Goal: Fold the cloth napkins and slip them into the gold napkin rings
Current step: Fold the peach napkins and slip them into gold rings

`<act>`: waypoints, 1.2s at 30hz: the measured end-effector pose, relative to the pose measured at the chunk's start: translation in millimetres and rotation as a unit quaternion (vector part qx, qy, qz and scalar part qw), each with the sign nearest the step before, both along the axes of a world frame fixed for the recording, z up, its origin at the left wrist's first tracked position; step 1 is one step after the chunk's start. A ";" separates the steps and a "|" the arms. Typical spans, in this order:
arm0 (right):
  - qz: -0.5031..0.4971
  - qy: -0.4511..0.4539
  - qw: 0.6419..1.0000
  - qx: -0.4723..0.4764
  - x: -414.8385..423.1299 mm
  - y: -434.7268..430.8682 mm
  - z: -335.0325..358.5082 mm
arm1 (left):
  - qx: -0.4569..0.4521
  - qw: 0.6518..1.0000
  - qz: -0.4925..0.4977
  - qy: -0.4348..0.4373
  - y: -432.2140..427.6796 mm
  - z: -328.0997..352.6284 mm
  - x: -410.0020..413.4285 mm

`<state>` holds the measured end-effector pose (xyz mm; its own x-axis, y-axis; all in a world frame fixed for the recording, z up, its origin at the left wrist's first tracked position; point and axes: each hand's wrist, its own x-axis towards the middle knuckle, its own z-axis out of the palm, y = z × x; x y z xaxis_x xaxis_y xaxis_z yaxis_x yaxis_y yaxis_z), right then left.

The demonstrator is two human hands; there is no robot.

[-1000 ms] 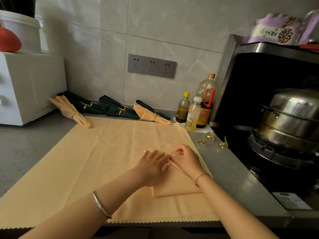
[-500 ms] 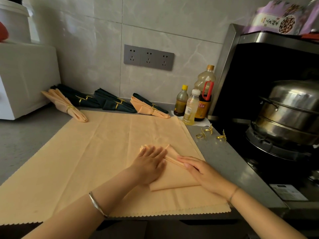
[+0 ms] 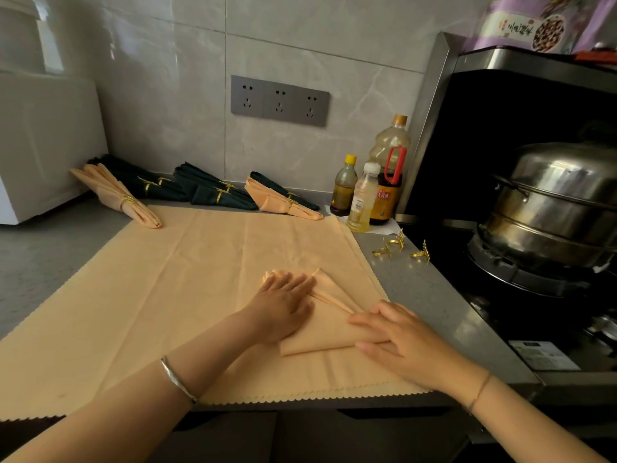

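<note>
A peach napkin (image 3: pixel 325 325), folded into a narrow wedge, lies on a large peach cloth (image 3: pixel 167 295) spread over the counter. My left hand (image 3: pixel 283 305) presses flat on the wedge's left half, fingers straight. My right hand (image 3: pixel 394 339) rests at the wedge's near right end, its fingers around the edge of the fold. Three loose gold napkin rings (image 3: pixel 399 247) with leaf shapes sit on the grey counter to the right. Several ringed napkins, peach (image 3: pixel 123 202) and dark green (image 3: pixel 207 192), line the back wall.
Three bottles (image 3: pixel 367 192) stand at the back right beside a black stove with a steel steamer pot (image 3: pixel 554 202). A white appliance (image 3: pixel 43 145) fills the back left. The counter's front edge (image 3: pixel 317 404) runs just past the cloth's zigzag hem.
My right hand slid from the wedge's far tip down along its crease to the near right end. My left hand stayed pressed on the napkin. The camera view shifted slightly.
</note>
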<state>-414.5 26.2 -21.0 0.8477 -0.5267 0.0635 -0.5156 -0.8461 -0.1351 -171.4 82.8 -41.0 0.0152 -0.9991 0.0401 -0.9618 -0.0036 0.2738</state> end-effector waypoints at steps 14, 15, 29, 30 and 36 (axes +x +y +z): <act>-0.022 -0.008 0.999 -0.023 3.2 4.3 -3.3 | -0.024 0.993 -0.108 -0.046 62.9 25.9 17.9; -0.021 -0.006 0.999 -0.029 3.8 4.1 -3.4 | -0.029 0.992 -0.111 -0.056 63.1 25.7 18.4; -0.044 -0.003 0.998 -0.043 9.5 5.2 -0.3 | -0.074 0.986 -0.128 -0.075 59.9 20.2 25.4; -0.043 -0.002 0.998 -0.047 9.4 4.5 -0.7 | -0.073 0.984 -0.138 -0.085 59.6 20.0 25.4; -0.032 -0.017 0.998 -0.056 9.4 2.5 0.7 | -0.100 0.971 -0.184 -0.118 55.2 20.3 25.6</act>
